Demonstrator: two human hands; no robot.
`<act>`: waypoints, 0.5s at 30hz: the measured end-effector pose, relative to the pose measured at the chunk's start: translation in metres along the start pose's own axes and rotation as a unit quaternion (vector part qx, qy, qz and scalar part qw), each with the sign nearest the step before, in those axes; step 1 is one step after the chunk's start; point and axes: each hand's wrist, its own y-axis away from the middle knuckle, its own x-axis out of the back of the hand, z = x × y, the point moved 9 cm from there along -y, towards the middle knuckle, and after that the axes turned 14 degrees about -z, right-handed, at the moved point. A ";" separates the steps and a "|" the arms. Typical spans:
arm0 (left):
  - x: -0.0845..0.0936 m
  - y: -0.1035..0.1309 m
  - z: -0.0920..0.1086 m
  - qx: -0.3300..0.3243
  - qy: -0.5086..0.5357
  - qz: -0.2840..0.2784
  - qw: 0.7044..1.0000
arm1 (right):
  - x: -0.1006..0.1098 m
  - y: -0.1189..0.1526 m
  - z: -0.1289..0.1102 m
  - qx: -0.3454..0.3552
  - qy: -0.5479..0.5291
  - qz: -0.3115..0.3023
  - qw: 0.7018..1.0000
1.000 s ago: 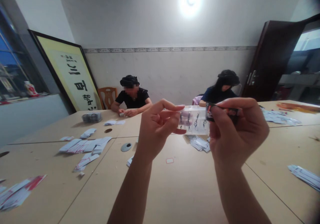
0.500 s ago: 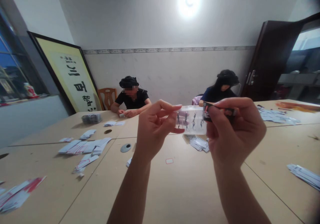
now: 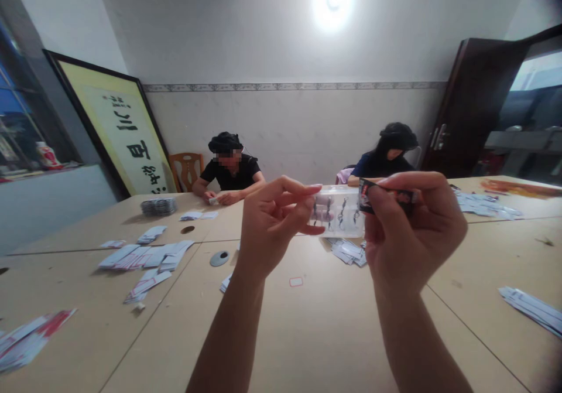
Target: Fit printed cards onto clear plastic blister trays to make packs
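Note:
Held up over the table is a small clear plastic box with several small dark metal pieces inside that look like fishing swivels. My left hand is closed on the box's left end, thumb and fingers pinching its edges. Between thumb and forefinger, my right hand pinches a small black printed card or label with red and white marks. The card overlaps the box's upper right corner; whether it is stuck there I cannot tell. Lower fingers of the right hand are partly hidden behind the box's right end.
Piles of paper slips lie on the table: slips at left, slips behind my hands and a stack at right. Stacked clear boxes stand at far left. Two people sit opposite, one person left, one person right.
The view has turned very slightly, so the table and slips appear a little further left. Both hands keep their hold on the box and the card.

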 end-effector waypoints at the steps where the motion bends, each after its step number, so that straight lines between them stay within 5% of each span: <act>1: 0.000 0.000 -0.001 0.008 -0.006 -0.006 1.000 | 0.000 0.000 0.001 -0.004 -0.008 -0.004 1.000; 10: -0.002 -0.003 -0.009 0.040 0.024 -0.020 0.999 | 0.010 -0.006 0.008 0.006 -0.083 0.022 0.996; 15: -0.014 -0.006 -0.018 0.065 0.054 -0.038 0.996 | -0.003 -0.021 0.025 -0.013 -0.214 -0.095 0.972</act>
